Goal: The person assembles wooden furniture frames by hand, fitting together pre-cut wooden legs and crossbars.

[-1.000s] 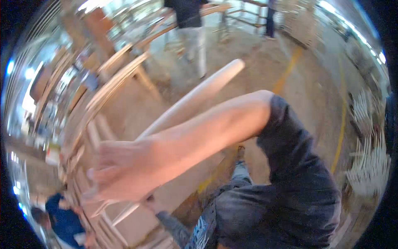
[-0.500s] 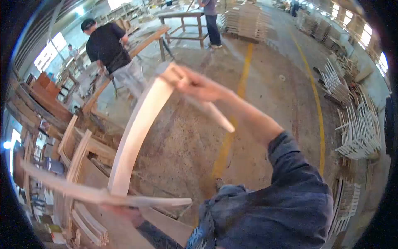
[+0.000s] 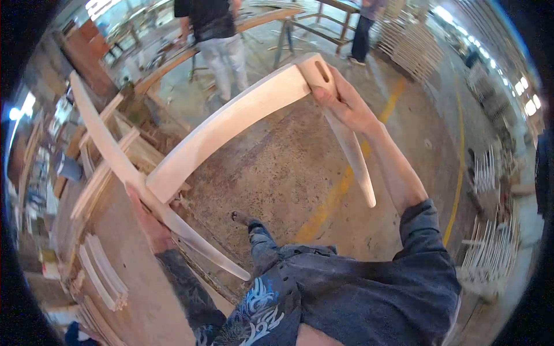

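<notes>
Wooden frame [image 3: 228, 122] likely needed two hands for balance. Right hand [image 3: 347, 105] pinched one end; how left hand [image 3: 149, 222] curled, I couldn't tell.

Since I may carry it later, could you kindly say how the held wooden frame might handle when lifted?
The wooden frame should feel stiff, since its thick curved rail meets a long leg and a short leg. One-handed, it may twist, as the long leg extends past the rail both ways. Its smooth-looking surface could be slightly slippery.

Shirt print [image 3: 261, 297] — letter-like, unreadable; nothing else legible
</notes>
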A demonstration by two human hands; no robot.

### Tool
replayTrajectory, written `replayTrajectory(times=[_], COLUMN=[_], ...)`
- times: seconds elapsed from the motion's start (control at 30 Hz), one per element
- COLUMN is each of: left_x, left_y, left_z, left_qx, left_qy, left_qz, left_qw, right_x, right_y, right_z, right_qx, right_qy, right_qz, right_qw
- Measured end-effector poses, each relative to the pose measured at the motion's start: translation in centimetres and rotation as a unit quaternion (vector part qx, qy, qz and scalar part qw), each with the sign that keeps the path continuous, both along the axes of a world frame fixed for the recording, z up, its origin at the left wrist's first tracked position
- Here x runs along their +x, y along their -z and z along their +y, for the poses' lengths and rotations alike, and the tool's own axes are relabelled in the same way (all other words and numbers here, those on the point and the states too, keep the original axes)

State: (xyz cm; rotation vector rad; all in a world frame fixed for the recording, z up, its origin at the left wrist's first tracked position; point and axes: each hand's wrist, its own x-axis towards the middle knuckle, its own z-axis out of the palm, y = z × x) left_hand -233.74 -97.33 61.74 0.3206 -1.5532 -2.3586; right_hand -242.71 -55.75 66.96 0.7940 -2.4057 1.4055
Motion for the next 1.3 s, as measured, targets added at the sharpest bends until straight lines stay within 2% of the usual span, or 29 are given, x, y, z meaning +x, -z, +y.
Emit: replayTrajectory(times=[0.07, 0.1, 0.2, 0.23, 0.3, 0.4, 0.47, 0.5, 0.57, 0.6, 0.67, 0.7, 0.77, 0.9, 0.97, 1.03, 1.07, 1.17, 1.2, 1.23, 1.3], left_x=[-3.9, -5.8, -10.7, -12.3, -14.2, -18.0, -20.1, -20.4, -22.3, -23.0, -24.6, -25.8, -27.4, -29.5, -30.7, -32.1, -32.9, -34.5, -34.9, -35.3, -34.3], left_y=[1.0, 1.6, 1.1, 1.9, 1.6, -0.2, 0.6, 0.2, -0.9, -1.3, -1.8, -1.4, -1.4, -1.4, -0.2, 1.5, 2.3, 5.1, 6.1, 7.3, 11.3], left_z=[-3.7, -5.9, -10.2, -13.1, -17.1, -20.2, -23.1, -23.0, -24.6, -25.8, -27.9, -28.9, -31.5, -34.4, -36.1, -37.8, -38.7, -42.1, -43.3, -44.7, -47.5], left_qx=[0.0, 0.004, -0.007, 0.018, -0.014, -0.027, 0.003, 0.002, 0.005, 0.003, 0.023, 0.005, 0.018, 0.027, 0.017, 0.034, 0.034, 0.001, 0.051, 0.099, 0.074], left_qy=[-0.034, 0.005, -0.043, 0.004, 0.042, -0.04, -0.033, -0.048, -0.125, -0.137, -0.138, -0.175, -0.207, -0.286, -0.311, -0.401, -0.413, -0.504, -0.542, -0.577, -0.599], left_qz=[-0.008, 0.007, -0.013, -0.012, -0.011, 0.007, -0.014, -0.018, -0.034, -0.036, -0.012, 0.034, 0.026, 0.058, 0.075, 0.069, 0.068, 0.056, 0.026, -0.001, -0.047], left_qw=[0.999, 1.0, 0.999, 1.0, 0.999, 0.999, 0.999, 0.999, 0.992, 0.99, 0.99, 0.984, 0.978, 0.956, 0.947, 0.913, 0.908, 0.862, 0.838, 0.81, 0.796], right_x=[-4.1, -7.1, -13.7, -15.9, -20.5, -26.7, -29.5, -30.3, -33.3, -36.1, -41.1, -42.4, -48.1, -56.8, -59.6, -63.1, -65.2, -69.1, -69.0, -68.4, -67.2], right_y=[0.1, 0.8, 0.9, 1.0, 1.2, 0.5, 0.4, 0.0, -0.5, 0.0, -0.3, -1.1, -1.5, -4.3, -5.3, -6.2, -5.9, -1.4, -0.2, 0.7, 2.8], right_z=[-3.2, -4.5, -10.0, -11.6, -14.8, -19.8, -22.5, -23.2, -26.8, -28.2, -31.7, -33.9, -38.0, -49.6, -56.9, -64.7, -69.2, -82.8, -86.3, -89.6, -95.2], right_qx=[-0.006, -0.013, -0.017, -0.019, -0.023, -0.013, -0.031, -0.032, -0.054, -0.055, -0.045, -0.038, -0.034, 0.003, 0.001, 0.017, 0.019, 0.02, 0.017, 0.09, 0.192], right_qy=[0.02, 0.003, 0.005, -0.001, -0.013, -0.032, -0.016, -0.031, -0.049, -0.061, -0.077, -0.083, -0.116, -0.146, -0.194, -0.227, -0.239, -0.455, -0.467, -0.467, -0.476], right_qz=[-0.004, 0.001, 0.01, -0.027, -0.031, -0.064, 0.014, 0.01, -0.112, -0.114, -0.099, -0.102, -0.067, -0.002, -0.025, -0.038, -0.039, -0.07, -0.075, -0.088, -0.128], right_qw=[1.0, 1.0, 1.0, 0.999, 0.999, 0.997, 0.999, 0.999, 0.991, 0.99, 0.991, 0.991, 0.99, 0.989, 0.981, 0.973, 0.97, 0.888, 0.881, 0.876, 0.849])
